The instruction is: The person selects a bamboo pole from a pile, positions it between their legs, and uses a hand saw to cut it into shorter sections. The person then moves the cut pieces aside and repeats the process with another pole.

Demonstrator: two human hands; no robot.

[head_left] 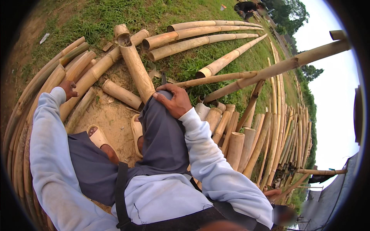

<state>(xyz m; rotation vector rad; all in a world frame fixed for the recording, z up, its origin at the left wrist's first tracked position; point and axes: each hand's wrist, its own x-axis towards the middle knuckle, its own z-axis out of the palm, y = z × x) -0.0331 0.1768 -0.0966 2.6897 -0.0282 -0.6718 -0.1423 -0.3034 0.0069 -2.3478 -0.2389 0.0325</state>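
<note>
My left hand (69, 91) hangs over the bamboo poles at the left, its fingers loosely bent and apart, with nothing visible in them. I cannot tell whether it touches the thick bamboo pole (92, 77) beside it. My right hand (178, 101) lies spread on my raised knee, its thumb by the near end of a cut bamboo piece (137, 71). That piece slants away from the knee, and its notched far end rests at the thick pole. A dark handle (163, 78) sticks up just beyond the knee; the rest of it is hidden.
A short bamboo length (122, 94) lies on the dirt near my sandals (101, 139). Long poles (204, 34) lie on the grass ahead. At the right, a slanted pole (277, 71) crosses above many stacked bamboo pieces (250, 146). Another person (246, 9) crouches far off.
</note>
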